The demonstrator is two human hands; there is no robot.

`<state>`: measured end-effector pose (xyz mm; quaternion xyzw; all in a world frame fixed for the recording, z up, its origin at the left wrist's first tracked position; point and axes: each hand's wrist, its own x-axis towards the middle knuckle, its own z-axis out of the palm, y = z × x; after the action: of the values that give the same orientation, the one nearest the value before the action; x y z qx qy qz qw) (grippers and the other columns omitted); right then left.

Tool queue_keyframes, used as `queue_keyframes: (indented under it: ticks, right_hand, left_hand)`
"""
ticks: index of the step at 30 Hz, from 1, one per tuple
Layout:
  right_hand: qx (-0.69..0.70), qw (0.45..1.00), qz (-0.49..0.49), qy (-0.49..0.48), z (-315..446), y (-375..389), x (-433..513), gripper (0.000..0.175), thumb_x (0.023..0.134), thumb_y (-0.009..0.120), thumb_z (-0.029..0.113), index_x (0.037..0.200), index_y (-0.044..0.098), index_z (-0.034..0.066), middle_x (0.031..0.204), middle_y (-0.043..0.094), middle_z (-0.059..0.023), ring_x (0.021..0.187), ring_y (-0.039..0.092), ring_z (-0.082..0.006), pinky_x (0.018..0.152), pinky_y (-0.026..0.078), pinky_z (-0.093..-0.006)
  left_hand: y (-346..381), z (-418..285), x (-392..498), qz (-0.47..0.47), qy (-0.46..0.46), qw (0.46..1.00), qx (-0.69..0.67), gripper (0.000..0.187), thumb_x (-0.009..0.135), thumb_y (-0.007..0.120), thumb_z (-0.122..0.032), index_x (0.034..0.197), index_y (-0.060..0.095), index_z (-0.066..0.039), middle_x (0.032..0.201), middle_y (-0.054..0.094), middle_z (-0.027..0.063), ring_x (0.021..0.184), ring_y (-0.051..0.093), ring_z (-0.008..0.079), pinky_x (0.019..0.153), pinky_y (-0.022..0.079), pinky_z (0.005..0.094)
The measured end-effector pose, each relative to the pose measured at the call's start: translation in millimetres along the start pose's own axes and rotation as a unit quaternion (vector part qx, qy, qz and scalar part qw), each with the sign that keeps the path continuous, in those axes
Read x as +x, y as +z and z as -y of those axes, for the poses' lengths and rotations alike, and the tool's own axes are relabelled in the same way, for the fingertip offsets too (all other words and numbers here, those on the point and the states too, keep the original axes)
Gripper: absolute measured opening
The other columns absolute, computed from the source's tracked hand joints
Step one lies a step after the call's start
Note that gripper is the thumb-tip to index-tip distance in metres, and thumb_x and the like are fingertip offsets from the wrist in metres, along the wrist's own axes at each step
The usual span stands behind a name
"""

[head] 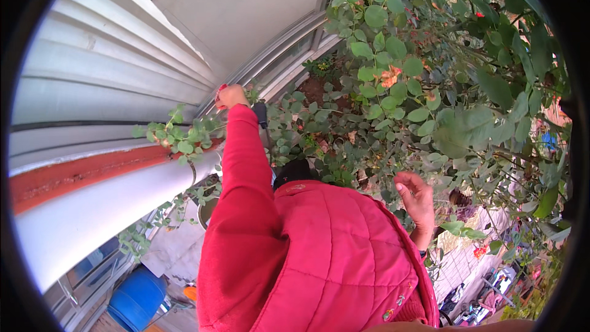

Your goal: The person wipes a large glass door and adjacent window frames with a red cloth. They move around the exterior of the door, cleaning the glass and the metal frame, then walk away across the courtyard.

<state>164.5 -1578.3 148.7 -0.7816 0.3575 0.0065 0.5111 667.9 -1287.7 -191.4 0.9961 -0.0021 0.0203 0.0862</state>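
My left hand (233, 97) is stretched out in front of me in a red sleeve, closed around a small red object (222, 89) whose kind cannot be made out. It is beside the metal frame of the wall and the leaves of a rose bush (184, 140). Just by its wrist is a black handle-like thing (261, 114). On the right, my right hand (417, 198) is raised before the foliage with its fingers bent and apart, holding nothing visible. A dark band is at its wrist. Below lies the quilted red vest (350, 249) I wear.
Dense rose foliage (396, 97) with red and withered blooms (389, 76) fills the right. A ribbed pale wall panel (115, 69) and a red ledge (92, 170) border the left. A blue plastic barrel (138, 297) stands lower left, and assorted items (493, 293) lie on the ground lower right.
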Motion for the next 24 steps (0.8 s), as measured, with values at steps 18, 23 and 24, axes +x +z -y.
queue_keyframes:
  ticks: [18, 23, 24]
  right_hand:
    - [0.012, 0.991, -0.089, 0.103, 9, 13, -19, 0.033, 0.097, 0.075, 0.012, 0.124, 0.068, -0.0044, 0.107, 0.077, -0.0104, 0.097, 0.071, -0.0154, 0.089, 0.056, -0.0298]
    - [0.009, 0.991, -0.087, 0.098, 9, 14, -11, 0.032, 0.097, 0.075, 0.012, 0.124, 0.069, -0.0036, 0.105, 0.077, -0.0101, 0.095, 0.071, -0.014, 0.088, 0.056, -0.0294]
    - [0.006, 0.992, -0.084, 0.092, 8, 14, -8, 0.032, 0.097, 0.075, 0.012, 0.124, 0.069, -0.0037, 0.105, 0.077, -0.01, 0.095, 0.07, -0.0138, 0.088, 0.056, -0.0293]
  left_hand:
    - [59, -119, 6, 0.062, 0.144, 0.93, -0.333, 0.029, 0.103, 0.056, -0.018, 0.125, 0.06, -0.001, 0.109, 0.069, 0.0108, 0.094, 0.068, 0.0293, 0.086, 0.053, 0.0454]
    - [12, -101, 29, 0.357, 0.048, 0.701, -0.615, 0.019, 0.103, 0.057, -0.012, 0.117, 0.066, -0.003, 0.097, 0.069, 0.0068, 0.091, 0.069, 0.0219, 0.078, 0.057, 0.0374]
    - [-5, -98, 26, 0.422, -0.075, 0.551, -0.716, 0.014, 0.102, 0.06, -0.009, 0.113, 0.065, -0.003, 0.091, 0.064, 0.0035, 0.087, 0.067, 0.0176, 0.075, 0.057, 0.0341]
